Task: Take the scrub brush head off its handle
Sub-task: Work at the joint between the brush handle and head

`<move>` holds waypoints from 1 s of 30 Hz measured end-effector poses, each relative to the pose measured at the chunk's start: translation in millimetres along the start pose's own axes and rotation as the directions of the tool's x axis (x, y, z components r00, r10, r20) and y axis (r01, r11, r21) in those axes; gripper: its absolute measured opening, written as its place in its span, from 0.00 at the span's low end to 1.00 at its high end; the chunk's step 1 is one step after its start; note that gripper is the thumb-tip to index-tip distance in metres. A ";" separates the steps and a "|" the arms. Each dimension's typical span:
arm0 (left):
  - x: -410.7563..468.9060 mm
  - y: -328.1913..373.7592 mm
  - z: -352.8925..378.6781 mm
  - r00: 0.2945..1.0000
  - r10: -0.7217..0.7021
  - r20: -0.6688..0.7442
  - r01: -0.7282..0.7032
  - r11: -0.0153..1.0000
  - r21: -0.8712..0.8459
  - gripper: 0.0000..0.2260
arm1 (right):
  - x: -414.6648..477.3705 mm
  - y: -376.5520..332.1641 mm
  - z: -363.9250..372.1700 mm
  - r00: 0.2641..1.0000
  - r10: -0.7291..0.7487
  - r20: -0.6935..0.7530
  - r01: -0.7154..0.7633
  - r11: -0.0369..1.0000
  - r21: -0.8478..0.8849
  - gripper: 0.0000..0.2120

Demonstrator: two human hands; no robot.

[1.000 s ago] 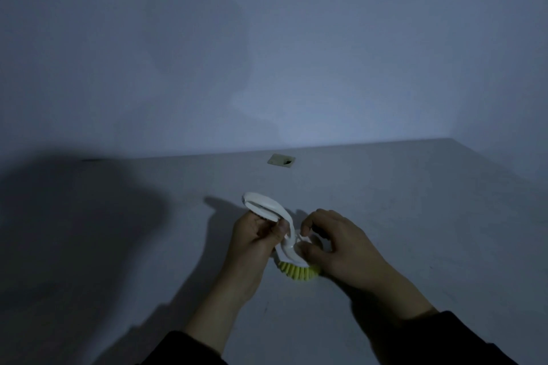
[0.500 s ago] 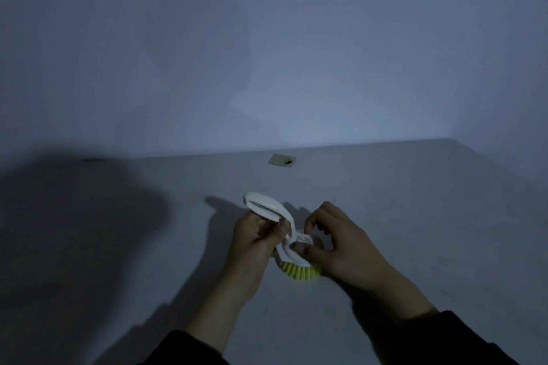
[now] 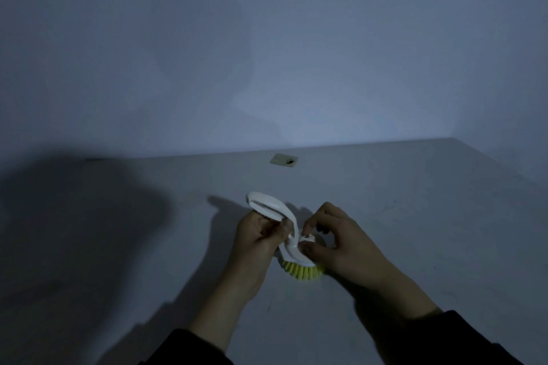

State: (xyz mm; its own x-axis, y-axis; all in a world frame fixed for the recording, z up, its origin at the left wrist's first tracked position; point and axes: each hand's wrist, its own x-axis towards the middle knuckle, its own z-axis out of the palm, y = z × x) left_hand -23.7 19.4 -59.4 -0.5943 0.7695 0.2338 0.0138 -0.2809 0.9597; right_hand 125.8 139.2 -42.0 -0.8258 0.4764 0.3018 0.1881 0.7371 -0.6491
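Note:
A white curved handle (image 3: 271,204) rises from a round brush head (image 3: 302,269) with yellow-green bristles, held just above the grey table (image 3: 415,216). My left hand (image 3: 258,238) is closed around the handle's middle, thumb pressed on its stem. My right hand (image 3: 345,241) grips the brush head from the right, thumb on its white top plate and fingertips curled at the joint where handle meets head. The far side of the head is hidden by my right hand.
A small beige square tag (image 3: 283,160) lies on the table near the back wall (image 3: 267,53). A large dark shadow covers the table's left part. The table's right edge runs diagonally at the far right.
My right-hand fingers have shifted slightly around the joint of the brush head. Both hands and the brush stay in about the same place.

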 end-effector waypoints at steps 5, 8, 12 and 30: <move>1.0 -2.4 -0.1 1.000 -0.007 -0.003 0.007 1.000 0.002 0.06 | 0.2 -3.4 -0.8 1.000 -0.013 0.011 0.013 1.000 0.020 0.09; 0.6 -2.4 -0.3 1.000 -0.001 0.002 0.001 1.000 -0.008 0.06 | -0.4 -5.3 -1.0 1.000 -0.017 0.013 0.017 0.999 0.029 0.11; 0.9 -3.4 -1.1 1.000 0.008 -0.003 -0.008 1.000 -0.001 0.06 | -3.7 -5.2 0.0 0.996 -0.038 -0.084 0.033 0.998 -0.054 0.14; 1.1 -2.3 -0.4 1.000 0.015 0.004 -0.015 0.999 -0.040 0.07 | -3.4 -6.6 -0.4 0.995 0.021 -0.095 -0.030 0.995 -0.096 0.14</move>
State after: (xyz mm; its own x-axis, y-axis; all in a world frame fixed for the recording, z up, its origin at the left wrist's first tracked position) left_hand -24.8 20.7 -61.4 -0.5907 0.7675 0.2489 -0.0091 -0.3148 0.9491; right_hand 127.5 132.9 -38.5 -0.7675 0.5353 0.3527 0.2632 0.7648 -0.5880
